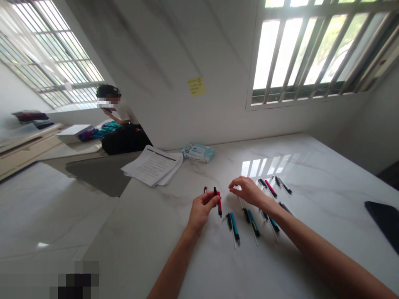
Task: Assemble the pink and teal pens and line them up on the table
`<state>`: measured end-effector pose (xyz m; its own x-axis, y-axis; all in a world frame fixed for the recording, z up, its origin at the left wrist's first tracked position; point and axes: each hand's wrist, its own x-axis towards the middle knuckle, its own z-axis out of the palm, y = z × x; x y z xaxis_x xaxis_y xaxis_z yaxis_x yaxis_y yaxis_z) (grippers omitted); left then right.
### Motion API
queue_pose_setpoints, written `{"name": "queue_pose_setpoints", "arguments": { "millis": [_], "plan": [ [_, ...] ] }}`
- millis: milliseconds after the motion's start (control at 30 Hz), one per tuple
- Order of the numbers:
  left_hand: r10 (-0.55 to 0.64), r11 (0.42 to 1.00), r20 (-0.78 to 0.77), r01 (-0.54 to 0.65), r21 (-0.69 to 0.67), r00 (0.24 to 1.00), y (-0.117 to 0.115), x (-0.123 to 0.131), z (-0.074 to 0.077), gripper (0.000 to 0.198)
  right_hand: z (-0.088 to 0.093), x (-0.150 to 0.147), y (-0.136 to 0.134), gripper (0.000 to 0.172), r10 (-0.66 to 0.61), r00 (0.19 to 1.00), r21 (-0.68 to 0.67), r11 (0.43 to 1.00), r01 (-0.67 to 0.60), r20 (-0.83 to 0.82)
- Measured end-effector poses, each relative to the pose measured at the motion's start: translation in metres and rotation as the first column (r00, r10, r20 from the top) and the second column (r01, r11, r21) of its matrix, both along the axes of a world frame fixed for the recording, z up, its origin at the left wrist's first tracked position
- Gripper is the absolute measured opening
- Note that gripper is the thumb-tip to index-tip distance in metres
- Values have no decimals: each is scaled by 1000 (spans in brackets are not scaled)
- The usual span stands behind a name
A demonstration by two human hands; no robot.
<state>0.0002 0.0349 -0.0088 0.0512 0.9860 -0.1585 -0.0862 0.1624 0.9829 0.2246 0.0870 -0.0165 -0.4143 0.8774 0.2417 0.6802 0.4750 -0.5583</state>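
My left hand is closed in a pinch on red and black pen parts, held nearly upright above the table. Just behind those fingers, the tip of another dark pen piece shows. To the right, my right hand hovers low with bent fingers apart, and I see nothing between them. A thin white refill lies under that hand. Nearer to me are groups of teal pen barrels with black parts and white refills. My right forearm partly covers one group. Beyond it lie a red pen barrel and dark pen parts.
Printed papers and a wet wipes pack are at the table's back edge. A dark flat object lies at far right. A yellow note is on the wall. A person sits at back left.
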Motion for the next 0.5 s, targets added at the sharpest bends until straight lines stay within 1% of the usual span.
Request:
{"name": "queue_pose_setpoints", "arguments": {
  "millis": [67,167,300,433,500],
  "plan": [
    [-4,1000,-2,4,15,1000,0,0,0,38,9,-2,-3,15,-12,992,-51,999,5,-125],
    [-12,1000,-5,12,26,1000,1,0,-1,39,23,-5,-9,17,34,965,-98,993,-62,-261],
    [-20,1000,-17,20,13,1000,0,1,-2,41,34,-11,-18,18,69,950,-94,990,-102,-304],
    [-31,999,-32,31,9,999,-2,2,-1,41,36,-11,-22,25,49,939,-196,973,-122,-340],
    [-33,999,-43,33,8,999,-2,3,0,42,36,-10,-23,18,47,941,-210,970,-124,-336]
  ]
}}
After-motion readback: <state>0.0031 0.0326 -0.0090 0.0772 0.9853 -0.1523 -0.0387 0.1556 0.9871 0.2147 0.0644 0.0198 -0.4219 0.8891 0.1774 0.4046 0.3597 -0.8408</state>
